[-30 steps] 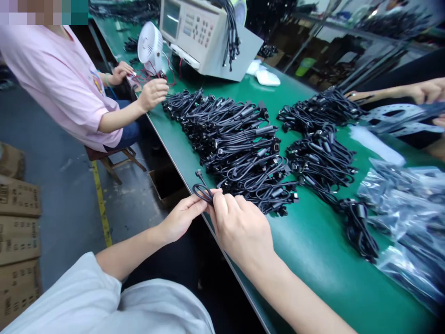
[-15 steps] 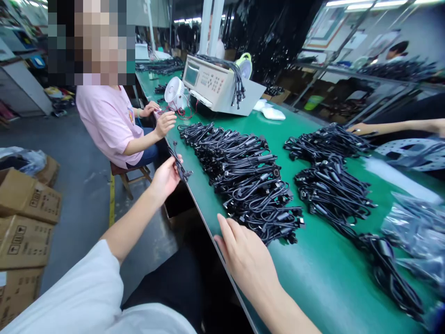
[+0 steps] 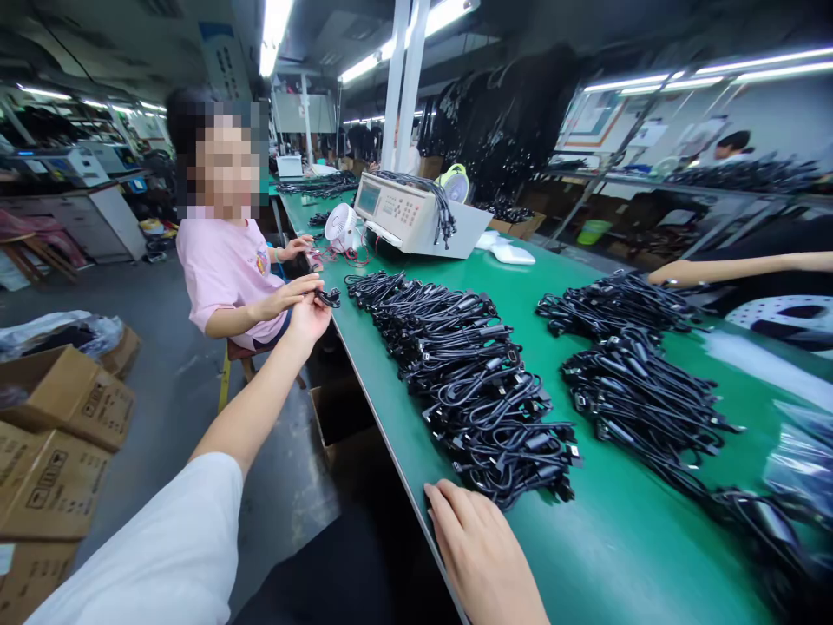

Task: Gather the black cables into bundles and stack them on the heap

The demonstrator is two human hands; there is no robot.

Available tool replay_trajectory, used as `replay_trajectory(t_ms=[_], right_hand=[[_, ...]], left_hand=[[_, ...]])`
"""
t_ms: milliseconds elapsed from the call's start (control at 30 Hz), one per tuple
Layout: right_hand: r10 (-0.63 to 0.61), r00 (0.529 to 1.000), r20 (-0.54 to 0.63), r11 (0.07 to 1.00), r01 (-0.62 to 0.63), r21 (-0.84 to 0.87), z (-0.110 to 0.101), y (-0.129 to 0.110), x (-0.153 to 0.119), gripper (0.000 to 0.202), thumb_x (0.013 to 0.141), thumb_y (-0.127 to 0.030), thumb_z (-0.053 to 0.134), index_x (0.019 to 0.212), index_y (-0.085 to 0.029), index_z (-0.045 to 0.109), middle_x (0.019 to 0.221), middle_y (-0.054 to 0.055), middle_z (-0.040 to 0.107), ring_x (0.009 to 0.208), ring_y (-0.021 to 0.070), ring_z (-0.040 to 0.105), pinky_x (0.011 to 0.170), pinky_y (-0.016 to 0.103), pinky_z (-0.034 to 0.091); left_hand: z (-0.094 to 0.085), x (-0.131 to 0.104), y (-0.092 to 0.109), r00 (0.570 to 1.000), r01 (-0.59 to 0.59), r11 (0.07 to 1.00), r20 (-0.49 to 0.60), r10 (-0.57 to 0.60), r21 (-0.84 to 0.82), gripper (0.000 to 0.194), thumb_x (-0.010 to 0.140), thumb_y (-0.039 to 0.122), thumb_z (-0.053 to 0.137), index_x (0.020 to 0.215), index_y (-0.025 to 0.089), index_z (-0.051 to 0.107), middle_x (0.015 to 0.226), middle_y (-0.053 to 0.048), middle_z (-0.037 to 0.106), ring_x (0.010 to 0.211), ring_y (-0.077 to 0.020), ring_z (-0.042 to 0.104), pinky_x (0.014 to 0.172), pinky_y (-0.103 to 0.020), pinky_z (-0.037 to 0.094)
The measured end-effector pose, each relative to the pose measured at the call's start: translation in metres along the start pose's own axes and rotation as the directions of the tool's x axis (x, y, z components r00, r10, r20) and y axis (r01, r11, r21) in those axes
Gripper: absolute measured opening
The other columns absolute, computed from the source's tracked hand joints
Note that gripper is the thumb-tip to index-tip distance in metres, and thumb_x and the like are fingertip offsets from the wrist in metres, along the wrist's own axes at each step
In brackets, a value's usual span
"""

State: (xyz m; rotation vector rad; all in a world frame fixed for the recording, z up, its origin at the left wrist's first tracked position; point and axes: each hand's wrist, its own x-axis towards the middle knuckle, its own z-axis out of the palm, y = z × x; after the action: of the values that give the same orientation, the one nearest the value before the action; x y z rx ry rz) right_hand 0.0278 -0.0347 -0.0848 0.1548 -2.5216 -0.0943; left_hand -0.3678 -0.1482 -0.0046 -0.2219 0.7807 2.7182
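Note:
My left hand [image 3: 310, 318] reaches out over the table's left edge, its fingers closed on a black cable [image 3: 327, 298]. A co-worker's hand [image 3: 286, 297] meets it there, fingers at the same cable; whether they grip it I cannot tell. My right hand [image 3: 482, 545] lies flat on the near table edge with nothing in it, fingers stretched out. Just beyond its fingertips begins a long row of coiled black cables [image 3: 472, 373] with small metal plugs at their ends.
More cable bundles [image 3: 641, 391] lie at the right, beside clear plastic bags [image 3: 797, 464]. A beige testing instrument [image 3: 407, 213] and a white fan [image 3: 342, 227] stand farther along the green table [image 3: 612, 538]. Cardboard boxes [image 3: 58, 477] are stacked on the floor at left. Another person's arm [image 3: 735, 267] reaches in from the right.
My left hand has moved forward with the cable to the co-worker's hand, which has come to meet it. My right hand has settled onto the table edge. The view has tilted up.

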Motion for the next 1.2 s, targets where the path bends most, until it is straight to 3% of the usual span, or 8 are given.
replay_trajectory(t_ms=[133,300,500,600,733,867,1033,1200], right_hand=[[0.025,1.000,-0.003,0.999,-0.025,0.024,0.002,-0.001,-0.002,0.030,0.099,-0.010,0.039,0.111,-0.012,0.067,0.105,0.013,0.072,0.089,0.0228,0.067,0.081,0.036,0.052],[0.045,0.999,0.003,0.997,-0.045,0.055,0.002,-0.001,0.000,0.029,0.100,-0.009,0.039,0.111,-0.011,0.066,0.105,0.013,0.071,0.090,0.0226,0.065,0.082,0.035,0.051],[0.113,0.989,0.093,0.985,-0.123,0.120,-0.006,-0.009,0.006,0.024,0.096,-0.008,0.045,0.107,-0.012,0.066,0.102,0.012,0.069,0.088,0.0216,0.061,0.081,0.035,0.049],[0.130,0.979,0.154,0.980,-0.151,0.131,-0.008,-0.010,0.007,0.021,0.095,-0.008,0.048,0.104,-0.013,0.066,0.096,0.011,0.066,0.085,0.0212,0.057,0.077,0.034,0.045],[0.099,0.981,0.168,0.986,-0.119,0.115,-0.009,-0.012,0.007,0.018,0.095,-0.008,0.049,0.100,-0.012,0.065,0.089,0.008,0.063,0.078,0.0195,0.052,0.074,0.033,0.038],[0.065,0.990,0.129,0.991,-0.079,0.104,-0.012,-0.015,0.006,0.020,0.096,-0.008,0.047,0.096,-0.013,0.066,0.086,0.008,0.063,0.075,0.0189,0.052,0.072,0.032,0.038],[0.016,0.999,-0.049,0.992,-0.009,0.124,-0.026,-0.013,0.008,0.027,0.097,-0.005,0.042,0.100,-0.011,0.068,0.092,0.010,0.069,0.077,0.0188,0.056,0.074,0.033,0.046],[-0.091,0.947,-0.307,0.995,0.076,-0.061,-0.078,0.000,0.014,0.027,0.094,-0.003,0.050,0.116,-0.008,0.065,0.093,0.012,0.071,0.091,0.0219,0.063,0.088,0.037,0.049]], left_hand=[[0.015,0.002,0.005,0.996,-0.073,0.997,0.055,0.073,-0.011,0.036,0.095,0.035,0.060,0.126,0.016,0.059,0.125,-0.011,0.063,0.105,-0.0220,0.065,0.089,-0.043,0.057],[0.030,-0.002,0.015,0.979,-0.145,0.987,0.156,0.132,0.073,0.023,0.102,0.011,0.040,0.099,0.013,0.063,0.078,-0.001,0.065,0.067,-0.0045,0.061,0.068,-0.014,0.052],[0.025,-0.065,-0.031,0.930,-0.045,0.874,0.340,-0.141,0.484,0.017,0.087,-0.001,0.056,0.083,0.012,0.068,0.067,0.000,0.062,0.055,-0.0054,0.052,0.054,-0.014,0.042],[0.024,-0.121,-0.061,0.820,-0.078,0.737,0.464,-0.336,0.671,0.012,0.076,0.002,0.073,0.083,0.012,0.073,0.074,-0.003,0.067,0.064,-0.0112,0.055,0.060,-0.019,0.043],[0.030,-0.170,-0.094,0.480,-0.804,0.179,0.796,-0.368,0.568,0.026,0.079,0.029,0.077,0.103,0.021,0.073,0.087,-0.005,0.066,0.087,-0.0220,0.056,0.087,-0.031,0.042],[0.039,-0.171,-0.122,0.378,-0.926,-0.137,0.857,-0.350,0.352,0.021,0.081,0.026,0.072,0.100,0.017,0.067,0.094,-0.010,0.060,0.095,-0.0289,0.052,0.091,-0.039,0.039],[0.046,-0.173,-0.124,0.323,-0.945,-0.153,0.899,-0.294,0.290,0.017,0.085,0.018,0.059,0.101,0.017,0.063,0.101,-0.010,0.060,0.099,-0.0265,0.054,0.093,-0.039,0.042],[0.054,-0.210,-0.122,0.151,-0.975,0.105,0.933,-0.326,0.194,0.023,0.086,0.016,0.051,0.105,0.016,0.065,0.103,-0.012,0.065,0.098,-0.0251,0.058,0.092,-0.038,0.044]])
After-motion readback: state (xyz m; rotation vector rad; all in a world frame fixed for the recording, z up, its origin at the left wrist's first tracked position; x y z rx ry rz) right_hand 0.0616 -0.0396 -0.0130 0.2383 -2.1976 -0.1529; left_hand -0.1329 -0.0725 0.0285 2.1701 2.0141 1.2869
